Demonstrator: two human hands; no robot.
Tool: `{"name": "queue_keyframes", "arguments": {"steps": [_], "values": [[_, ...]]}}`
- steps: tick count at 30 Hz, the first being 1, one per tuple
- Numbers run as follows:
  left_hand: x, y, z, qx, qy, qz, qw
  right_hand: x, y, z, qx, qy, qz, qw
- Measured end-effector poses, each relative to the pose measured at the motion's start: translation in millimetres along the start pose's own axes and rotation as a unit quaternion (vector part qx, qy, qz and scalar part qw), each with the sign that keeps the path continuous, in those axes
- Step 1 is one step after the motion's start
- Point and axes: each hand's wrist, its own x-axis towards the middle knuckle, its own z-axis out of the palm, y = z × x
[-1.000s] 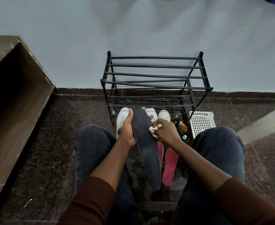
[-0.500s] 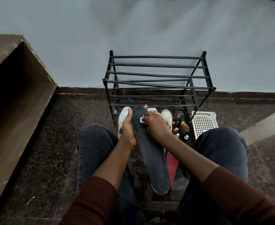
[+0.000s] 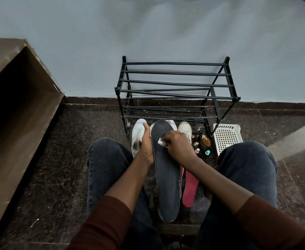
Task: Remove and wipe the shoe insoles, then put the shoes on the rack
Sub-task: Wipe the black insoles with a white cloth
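1. Left hand [image 3: 147,145] is wrapped around the left edge of the dark insole [image 3: 166,170], thumb up along the rim near its far, rounded end, fingers behind it and out of sight.
2. The right hand [image 3: 177,144] is bunched over a small white wipe [image 3: 161,141], pinching it and pressing it onto the upper face of the dark insole, close to the far end.
3. That insole is held up between the person's knees, lengthwise, toe end away from them and heel end near, low over the floor.
4. On the floor just to its right lie two pink insoles [image 3: 190,186], one mostly hidden behind the dark one.
5. White sneakers stand in front of the rack: one left sneaker [image 3: 138,134] beside the left hand, another right sneaker [image 3: 185,128] beyond the right hand, and a bit of white toe between them that I can't place for sure.
6. The black rack [image 3: 175,91] stands against the pale wall, its bars bare.
7. To the right of the shoes there is a cluster of small bottles [image 3: 202,145], and next to it a white perforated basket [image 3: 226,138].
8. A brown wooden unit [image 3: 16,109] runs along the left side of the dark speckled floor [image 3: 72,159].
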Motion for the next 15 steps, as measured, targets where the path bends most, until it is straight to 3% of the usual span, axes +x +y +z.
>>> {"name": "queue_keyframes", "arguments": {"steps": [6, 12, 15], "values": [[3.3, -4.6, -7.3, -0.027, 0.034, -0.006, 0.999, 38.5, -13.7, -4.2, -0.027, 0.072, 0.024, 0.997], [4.4, 0.6, -6.2, -0.009, 0.004, 0.029, 1.0, 18.9, -20.3, 3.7, 0.008, -0.009, 0.003, 1.0], [5.7, 2.4, -4.1, 0.005, 0.034, 0.033, 0.999, 1.0, -18.0, 0.0, 0.046, -0.045, -0.026, 0.998]]}}
